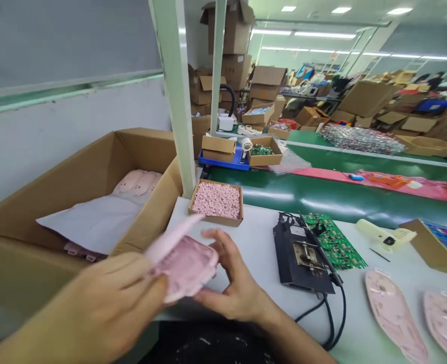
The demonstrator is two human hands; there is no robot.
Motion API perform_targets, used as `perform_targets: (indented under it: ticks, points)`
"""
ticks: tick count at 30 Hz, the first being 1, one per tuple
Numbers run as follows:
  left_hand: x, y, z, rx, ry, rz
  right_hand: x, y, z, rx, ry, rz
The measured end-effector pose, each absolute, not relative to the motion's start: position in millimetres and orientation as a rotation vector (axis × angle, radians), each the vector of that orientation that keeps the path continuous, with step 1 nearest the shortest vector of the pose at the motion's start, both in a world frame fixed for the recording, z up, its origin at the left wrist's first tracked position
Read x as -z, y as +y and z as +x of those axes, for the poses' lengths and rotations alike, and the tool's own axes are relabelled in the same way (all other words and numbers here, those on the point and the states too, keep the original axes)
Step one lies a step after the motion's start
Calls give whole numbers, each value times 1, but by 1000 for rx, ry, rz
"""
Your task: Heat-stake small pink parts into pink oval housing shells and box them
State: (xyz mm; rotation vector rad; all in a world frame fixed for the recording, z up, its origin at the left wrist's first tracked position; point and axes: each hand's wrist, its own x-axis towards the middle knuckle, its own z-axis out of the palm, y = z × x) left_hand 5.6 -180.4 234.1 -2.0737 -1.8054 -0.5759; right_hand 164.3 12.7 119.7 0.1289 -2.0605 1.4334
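Over the near edge of the table, my left hand point(113, 298) grips a pink plastic shell point(187, 268) by its left side. The shell's hollow inner face is turned up toward me. A second thin pink piece point(174, 237) stands tilted above it in the same hand, blurred by motion. My right hand point(234, 283) is curled about the right end of the shell, with the thumb at the lower edge and the fingers at the upper edge. Just beyond the hands sits a shallow cardboard box point(231, 221) full of small pink parts.
A large carton point(143, 139) with pink shells and a white sheet stands left. Right of my hands lie a black fixture point(284, 258) with cables, green circuit boards point(335, 242), a cream plastic housing point(378, 235) and pink shells point(394, 313). A green conveyor point(261, 194) runs behind.
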Motion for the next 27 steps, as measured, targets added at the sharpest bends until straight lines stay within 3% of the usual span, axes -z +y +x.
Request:
perform_targets:
  ticks: [3, 8, 12, 18, 21, 27]
  points:
    - [-192, -150, 33, 385, -1742, -2177, -93, 24, 200, -1393, -2040, -34]
    - [-98, -146, 42, 1102, -2117, -1556, -34, 46, 263, -1086, -2171, -247]
    - [-48, -153, 65, 1271, -2489, -1426, 2, 52, 288, -770, -2421, -343]
    - [-52, -155, 69, 1352, -2870, -2023, 5, 76, 291, -705, -2769, -416]
    - [-70, -134, 38, 1354, -2843, -2008, -10, 92, 290, -683, -2837, -435]
    - [-89, -22, -40, 770, -2566, -1749, -26, 84, 274, -599, -2708, -424]
